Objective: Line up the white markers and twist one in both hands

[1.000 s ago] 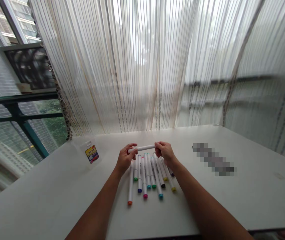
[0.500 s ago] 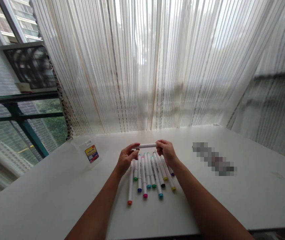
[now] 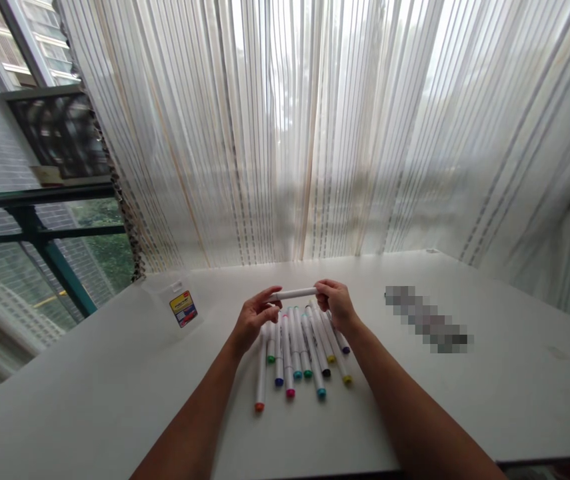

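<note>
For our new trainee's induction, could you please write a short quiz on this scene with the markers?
1. True or false: the left hand and the right hand hold the white marker, one at each end.
2. Where does the clear packet with the yellow label lie on the table? A) left of the left hand B) right of the right hand C) in the right hand
3. Fill in: in the row of markers, the leftmost one has an ___ cap nearest the person.
Key: 1 true; 2 A; 3 orange.
</note>
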The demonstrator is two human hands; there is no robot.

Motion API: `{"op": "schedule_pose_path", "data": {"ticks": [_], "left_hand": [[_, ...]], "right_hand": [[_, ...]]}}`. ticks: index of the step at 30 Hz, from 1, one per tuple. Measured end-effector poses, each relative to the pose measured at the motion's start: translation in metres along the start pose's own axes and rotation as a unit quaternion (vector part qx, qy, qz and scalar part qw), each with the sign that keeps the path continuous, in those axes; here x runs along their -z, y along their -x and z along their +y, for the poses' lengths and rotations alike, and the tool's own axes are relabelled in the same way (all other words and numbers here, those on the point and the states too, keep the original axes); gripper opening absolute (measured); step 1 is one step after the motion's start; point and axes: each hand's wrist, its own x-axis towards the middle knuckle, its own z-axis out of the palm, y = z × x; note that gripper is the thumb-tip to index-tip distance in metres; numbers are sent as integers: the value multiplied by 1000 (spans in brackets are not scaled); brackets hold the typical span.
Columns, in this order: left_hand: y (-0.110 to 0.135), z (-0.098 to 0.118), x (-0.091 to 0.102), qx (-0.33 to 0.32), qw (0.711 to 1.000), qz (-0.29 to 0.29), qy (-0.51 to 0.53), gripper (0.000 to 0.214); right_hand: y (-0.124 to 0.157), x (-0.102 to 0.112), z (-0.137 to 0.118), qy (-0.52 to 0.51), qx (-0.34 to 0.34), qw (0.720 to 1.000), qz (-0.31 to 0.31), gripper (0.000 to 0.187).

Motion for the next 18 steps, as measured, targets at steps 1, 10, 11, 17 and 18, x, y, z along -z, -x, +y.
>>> {"op": "schedule_pose_path", "data": {"ticks": [1, 10, 11, 17, 18], "left_hand": [[0, 0, 0, -1, 1000, 2, 0, 47], [0, 0, -3, 8, 999, 10, -30, 27], [0, 0, -3, 8, 999, 14, -33, 25], [1, 0, 0, 18, 1000, 5, -17, 18], [1, 0, 0, 19, 1000, 5, -13, 18]], "right_hand": [[0, 0, 0, -2, 2, 1000, 5, 10], [3, -2, 2, 5, 1, 1000, -18, 12], [3, -3, 1, 7, 0, 1000, -22, 12], [6, -6, 1, 13, -11, 997, -73, 14], [6, -7, 1, 13, -8, 997, -74, 14]]}}
